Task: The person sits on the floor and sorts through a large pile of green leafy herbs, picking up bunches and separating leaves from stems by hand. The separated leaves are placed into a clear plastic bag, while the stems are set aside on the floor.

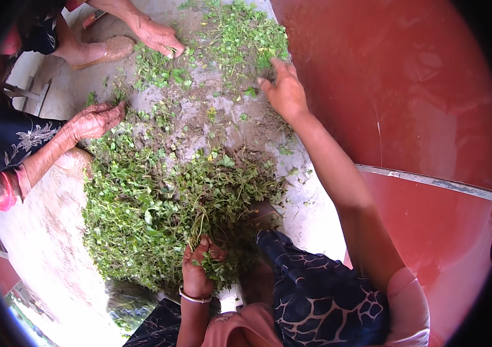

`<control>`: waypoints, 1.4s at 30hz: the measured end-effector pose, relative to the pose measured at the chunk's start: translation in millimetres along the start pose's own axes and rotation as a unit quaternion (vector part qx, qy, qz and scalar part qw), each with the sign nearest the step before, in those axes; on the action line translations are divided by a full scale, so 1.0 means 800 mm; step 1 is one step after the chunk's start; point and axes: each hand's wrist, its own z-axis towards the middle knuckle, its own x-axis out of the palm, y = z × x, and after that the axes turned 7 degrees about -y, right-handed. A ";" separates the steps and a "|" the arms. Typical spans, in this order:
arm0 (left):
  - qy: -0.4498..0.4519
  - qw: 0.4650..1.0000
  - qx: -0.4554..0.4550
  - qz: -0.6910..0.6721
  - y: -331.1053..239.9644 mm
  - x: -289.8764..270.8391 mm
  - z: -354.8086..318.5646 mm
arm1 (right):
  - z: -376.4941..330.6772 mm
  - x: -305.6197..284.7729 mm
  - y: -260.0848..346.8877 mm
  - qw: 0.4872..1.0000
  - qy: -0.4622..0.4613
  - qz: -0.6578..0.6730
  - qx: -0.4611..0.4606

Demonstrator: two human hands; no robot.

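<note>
Glossy red surfacing (385,75) edges pale ground (309,202), greens (136,214) heaped by the person's knee (278,246), seemingly for easy reach; the left hand (199,269) pinches thin stems (198,229), the right hand (285,95) spreads beside farther leaves (246,34).

Showing rough-textured greens (136,214), crumbly soil (233,130), matt patterned cloth (327,283) and, along the floor's (314,217) right edge, glossy red panels (385,75).

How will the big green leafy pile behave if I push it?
The leafy pile is probably floppy and light, given its thin stems and small leaves. Visibly tangled, it may drag in clumps. Brown soil beside it suggests grit could shake loose.
</note>
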 end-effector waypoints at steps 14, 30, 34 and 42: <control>-0.049 0.999 0.013 -0.004 -0.010 -0.027 0.004 | 0.008 0.041 -0.034 0.981 0.152 0.091 0.075; -0.068 0.997 0.023 0.011 0.001 -0.034 -0.018 | -0.010 -0.148 0.100 0.830 0.156 0.535 0.002; -0.093 0.995 0.019 0.001 0.007 -0.035 -0.018 | -0.025 -0.168 0.106 0.745 0.218 0.631 -0.021; -0.060 0.996 -0.009 -0.060 0.014 -0.050 -0.011 | -0.065 -0.109 0.033 0.853 0.180 0.462 0.161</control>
